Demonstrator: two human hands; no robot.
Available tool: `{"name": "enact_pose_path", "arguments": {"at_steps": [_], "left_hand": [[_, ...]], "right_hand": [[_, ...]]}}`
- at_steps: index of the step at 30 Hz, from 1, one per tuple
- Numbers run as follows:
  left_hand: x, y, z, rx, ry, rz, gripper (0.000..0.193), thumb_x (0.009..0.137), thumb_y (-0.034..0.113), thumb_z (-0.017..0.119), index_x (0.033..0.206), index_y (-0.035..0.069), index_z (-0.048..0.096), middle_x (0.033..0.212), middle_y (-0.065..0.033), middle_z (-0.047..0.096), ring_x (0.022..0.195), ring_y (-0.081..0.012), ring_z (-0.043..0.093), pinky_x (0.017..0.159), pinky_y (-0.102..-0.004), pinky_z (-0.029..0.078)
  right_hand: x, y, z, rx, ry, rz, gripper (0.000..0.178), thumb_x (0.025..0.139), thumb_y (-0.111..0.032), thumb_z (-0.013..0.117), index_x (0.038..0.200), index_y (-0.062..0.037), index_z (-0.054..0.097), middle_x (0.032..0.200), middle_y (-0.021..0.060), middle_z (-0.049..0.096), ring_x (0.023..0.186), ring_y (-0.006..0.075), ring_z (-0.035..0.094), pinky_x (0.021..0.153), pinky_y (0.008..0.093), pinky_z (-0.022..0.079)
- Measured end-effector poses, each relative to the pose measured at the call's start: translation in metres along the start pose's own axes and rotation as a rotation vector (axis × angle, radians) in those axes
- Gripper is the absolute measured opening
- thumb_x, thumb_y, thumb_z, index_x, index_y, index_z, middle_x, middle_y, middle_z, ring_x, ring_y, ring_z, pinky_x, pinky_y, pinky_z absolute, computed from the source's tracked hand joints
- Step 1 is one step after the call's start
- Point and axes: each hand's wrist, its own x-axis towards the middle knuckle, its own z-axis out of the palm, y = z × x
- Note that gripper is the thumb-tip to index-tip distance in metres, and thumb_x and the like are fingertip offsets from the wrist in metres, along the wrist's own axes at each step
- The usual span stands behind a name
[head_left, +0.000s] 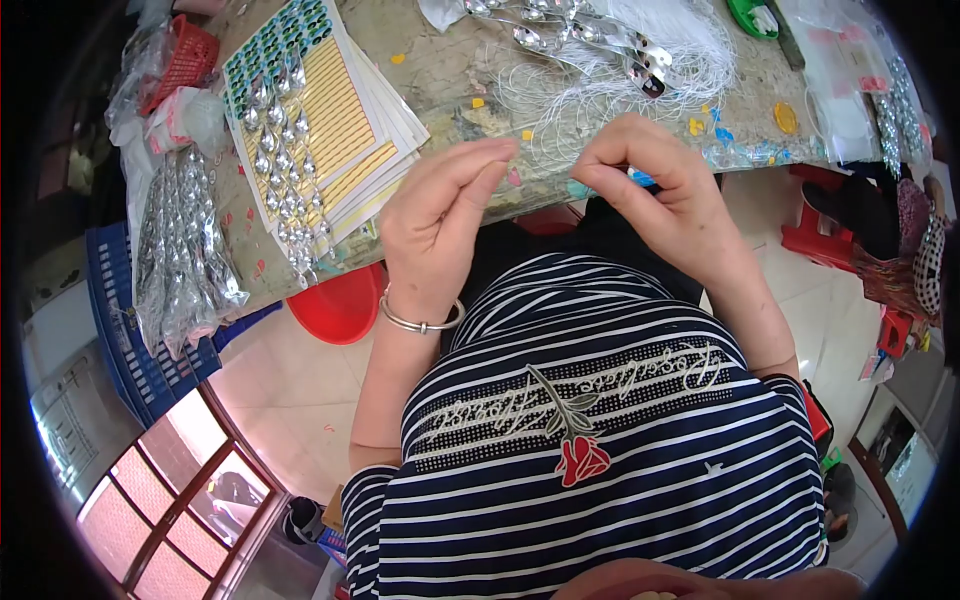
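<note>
Both hands are raised over the near edge of the table, a short gap between their fingertips. My left hand (440,215) is closed in a pinch, thumb against fingers; anything held there is too small to see. My right hand (660,195) also pinches with thumb and forefinger, and what lies between the tips cannot be made out. Beyond them spreads a loose tangle of thin white string (690,70), with shiny silver mirrored pieces (600,45) lying on it. Strands of silver drop-shaped beads (285,150) rest on a stack of sheets to the left of my left hand.
Gold-striped sheets (345,90) and a green-dotted sheet (290,40) lie at left. A plastic bag of silver strands (185,250) hangs over the table's edge by a red basket (185,62). A green dish (752,18) and plastic packets (840,75) occupy the far right.
</note>
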Motion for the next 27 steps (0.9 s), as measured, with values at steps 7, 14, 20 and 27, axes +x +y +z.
{"name": "enact_pose_path", "arguments": {"at_steps": [7, 14, 20, 27], "left_hand": [[-0.009, 0.008, 0.017, -0.666, -0.203, -0.553, 0.016, 0.092, 0.008, 0.053, 0.099, -0.003, 0.063, 0.086, -0.0071, 0.065, 0.080, -0.0116, 0.060, 0.075, -0.0220, 0.046], [-0.008, 0.003, 0.011, -0.579, -0.221, -0.497, 0.017, 0.093, 0.012, 0.054, 0.096, -0.002, 0.062, 0.076, -0.0035, 0.061, 0.071, -0.0095, 0.056, 0.072, -0.0228, 0.044], [-0.007, 0.007, 0.012, -0.569, -0.264, -0.544, 0.017, 0.093, 0.013, 0.054, 0.094, -0.002, 0.063, 0.072, -0.0027, 0.060, 0.071, -0.0096, 0.056, 0.082, -0.0256, 0.043], [-0.006, 0.007, 0.012, -0.598, -0.328, -0.572, 0.018, 0.093, 0.012, 0.053, 0.092, -0.002, 0.064, 0.074, -0.0044, 0.062, 0.072, -0.0107, 0.057, 0.099, -0.0306, 0.035]], "right_hand": [[0.011, 0.002, 0.008, 0.014, 0.026, -0.009, 0.004, 0.084, -0.005, 0.061, 0.085, -0.0012, 0.061, 0.081, 0.0044, 0.058, 0.076, 0.0136, 0.054, 0.070, 0.0259, 0.043], [0.008, 0.016, -0.001, 0.173, 0.104, 0.127, 0.005, 0.086, -0.006, 0.061, 0.086, -0.0014, 0.061, 0.085, 0.0016, 0.057, 0.083, 0.0108, 0.053, 0.076, 0.0243, 0.041], [0.008, 0.016, -0.005, 0.317, 0.150, 0.236, 0.008, 0.088, -0.009, 0.060, 0.089, -0.0011, 0.063, 0.089, 0.0007, 0.059, 0.086, 0.0096, 0.052, 0.078, 0.0239, 0.041], [0.012, 0.011, -0.003, 0.397, 0.170, 0.251, 0.016, 0.091, -0.014, 0.056, 0.091, -0.0015, 0.066, 0.090, 0.0008, 0.060, 0.087, 0.0089, 0.053, 0.079, 0.0235, 0.041]]}}
